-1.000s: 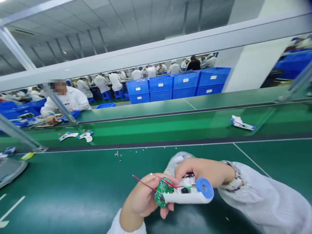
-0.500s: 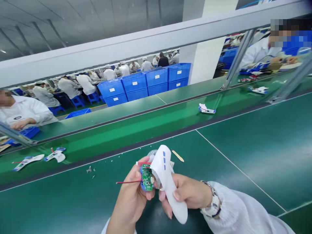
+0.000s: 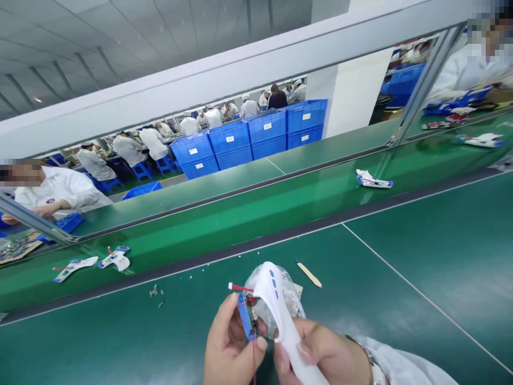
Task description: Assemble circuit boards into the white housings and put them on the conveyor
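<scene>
My left hand [image 3: 230,342] grips a blue plastic piece with a green circuit board [image 3: 247,315], now seen nearly edge-on. From it come a red lead with a white connector [image 3: 239,287] and a thin red wire hanging down. In my right hand [image 3: 324,350] is a white curved handle shell [image 3: 276,299] with blue marks near its top, its open side facing the board. The two parts are close together; whether they touch I cannot tell. Behind the shell lies a clear plastic bag [image 3: 296,305], partly hidden, its contents unclear.
A thin wooden-looking stick [image 3: 309,274] lies beyond the bag. Small screws [image 3: 154,291] are at the left. Several white half-shells, such as one at the right [image 3: 372,180], rest on the green belt [image 3: 224,214]. Metal posts [image 3: 425,85] and seated co-workers are beyond.
My left hand has turned the board from face-on to edge-on. Both hands sit lower in view, and more of the plastic bag shows. The head view has shifted.
</scene>
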The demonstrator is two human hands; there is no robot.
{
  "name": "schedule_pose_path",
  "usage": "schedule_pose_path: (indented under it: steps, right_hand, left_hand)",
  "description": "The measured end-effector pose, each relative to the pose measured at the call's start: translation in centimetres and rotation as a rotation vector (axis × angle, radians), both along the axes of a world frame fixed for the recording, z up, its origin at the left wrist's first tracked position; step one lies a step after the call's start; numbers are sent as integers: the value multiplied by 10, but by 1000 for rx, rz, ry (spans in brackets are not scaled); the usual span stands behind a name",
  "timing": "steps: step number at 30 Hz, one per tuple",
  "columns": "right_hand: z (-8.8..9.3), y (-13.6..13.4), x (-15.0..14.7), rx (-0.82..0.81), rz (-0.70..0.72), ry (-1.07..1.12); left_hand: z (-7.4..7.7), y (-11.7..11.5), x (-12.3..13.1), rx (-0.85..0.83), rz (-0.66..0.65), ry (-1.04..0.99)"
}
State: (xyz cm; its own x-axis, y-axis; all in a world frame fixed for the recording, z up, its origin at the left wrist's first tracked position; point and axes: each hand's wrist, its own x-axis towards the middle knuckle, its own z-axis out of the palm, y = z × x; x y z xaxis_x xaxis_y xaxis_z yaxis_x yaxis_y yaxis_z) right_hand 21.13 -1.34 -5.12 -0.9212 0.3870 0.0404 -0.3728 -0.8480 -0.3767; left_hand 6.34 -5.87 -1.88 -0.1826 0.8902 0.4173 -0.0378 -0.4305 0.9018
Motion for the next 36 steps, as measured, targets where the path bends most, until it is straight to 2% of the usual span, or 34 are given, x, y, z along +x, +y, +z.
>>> schedule_pose_path:
  steps: [4,8,11,14,18,20,23,25,28,30,32,34,36]
  right_hand:
    - [-3,-4,-2,-62,-35,-8]
    - [-1,-4,-4,-105,-21,-4]
    - [0,-3,-5,-114,0,10]
    - [-2,-3,-7,-102,-2,13]
    - [-6,-2,-9,-72,11,-8]
    - [-2,2,-8,23,72,-60]
    - [14,13,-4,322,177,-223]
    - [27,21,1,534,81,-408]
    - [47,30,5,749,-316,-731]
    - [60,33,4,866,-522,-822]
    - [70,32,-2,1005,-572,-789]
    - [77,29,-8,1099,-512,-730]
    - [78,26,-14,1106,-466,-716]
  left_hand:
    - [-7,9,-7,119,-17,131]
    - [-1,13,-9,136,5,226]
    - [3,14,-10,117,85,264]
    - [2,15,-12,73,182,243]
    - [0,18,-11,-30,225,103]
    - [1,18,-8,-107,230,-15]
    - [5,19,-4,-213,238,-178]
    - [9,20,-3,-242,265,-246]
    - [11,21,-4,-250,296,-279]
    - [9,19,-6,-252,285,-257]
    - [6,15,-6,-258,267,-210]
    - [4,10,-6,-274,270,-149]
    - [4,5,-5,-291,292,-85]
